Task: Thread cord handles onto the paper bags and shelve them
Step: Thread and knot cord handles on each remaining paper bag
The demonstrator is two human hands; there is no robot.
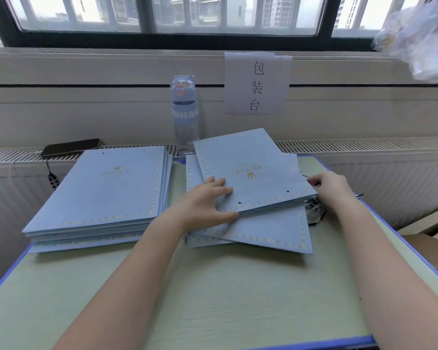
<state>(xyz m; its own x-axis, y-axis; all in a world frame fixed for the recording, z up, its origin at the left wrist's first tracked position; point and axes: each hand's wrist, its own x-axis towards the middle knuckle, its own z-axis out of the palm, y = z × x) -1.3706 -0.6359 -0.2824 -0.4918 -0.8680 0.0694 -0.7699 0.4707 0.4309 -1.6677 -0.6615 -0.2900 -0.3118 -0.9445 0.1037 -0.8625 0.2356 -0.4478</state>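
Here we are at the table (pixel 213 286), and take the water bottle (pixel 185 114) by the wall as our marker. Just in front of the bottle and a touch to its right sits a loose, fanned pile of blue bags, and the top bag (pixel 250 170) is skewed across it, crown logo upside down to the worker. The left grip (pixel 208 200) is spread flat on that bag's near left corner, fingers straight and pressing down, thumb lying along the near edge. The right grip (pixel 331 184) is at the bag's far right corner, further from the bottle, fingers curled in. Is it pinching paper or a cord end? I can't tell from here. A tangle of cords (pixel 314 210) lies just under that corner, half hidden. Look at the two punched holes near the top bag's near edge: both bare, nothing threaded. In front of the bottle to the left there's a neat stack (pixel 99 193), square and thick, and its top bag shows two bare holes as well. So by my reckoning this is early going: not one bag in sight carries a handle, the first threading looks about to start, the whole stack is waiting, and no shelf is in view, so the shelving is all still to come.
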